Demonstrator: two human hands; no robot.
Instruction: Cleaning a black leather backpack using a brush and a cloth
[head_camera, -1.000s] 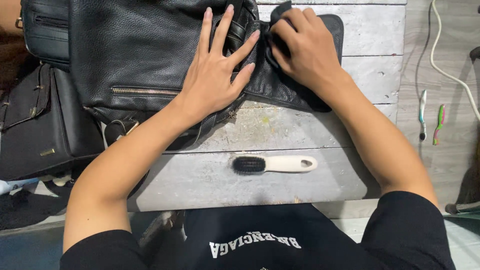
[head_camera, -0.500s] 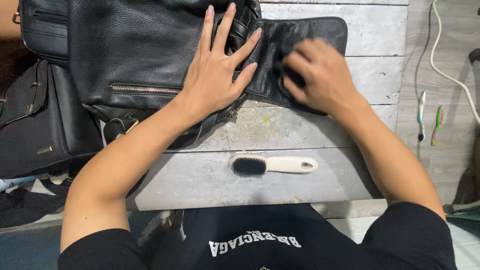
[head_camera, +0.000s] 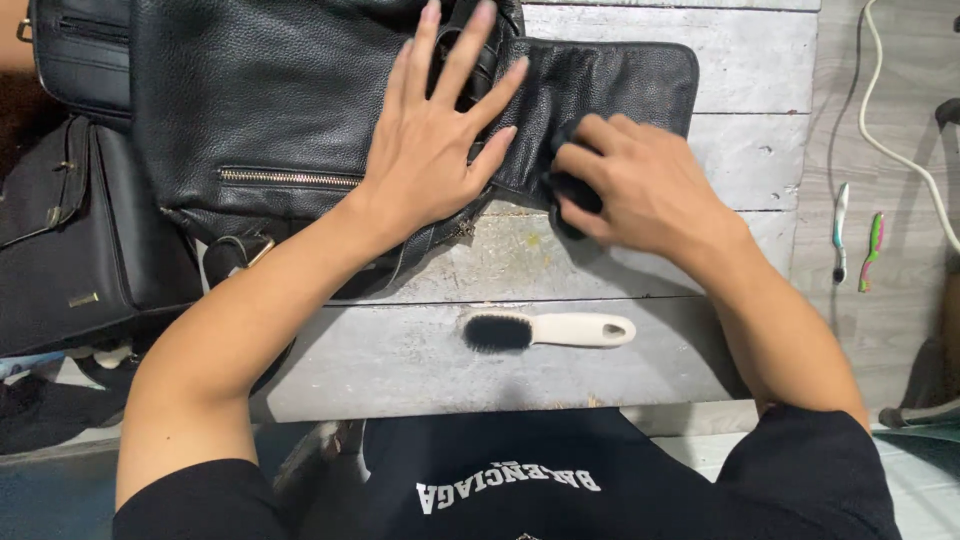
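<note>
Grey plank table (head_camera: 640, 370) carries black leather bag (head_camera: 270, 110) at far-left; white-handled brush (head_camera: 548, 330) lies near front edge.

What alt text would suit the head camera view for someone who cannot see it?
A left hand presses flat on a black leather bag while the right hand rubs its flap with a dark pad. A white-handled brush lies nearer on the grey wooden table.
</note>
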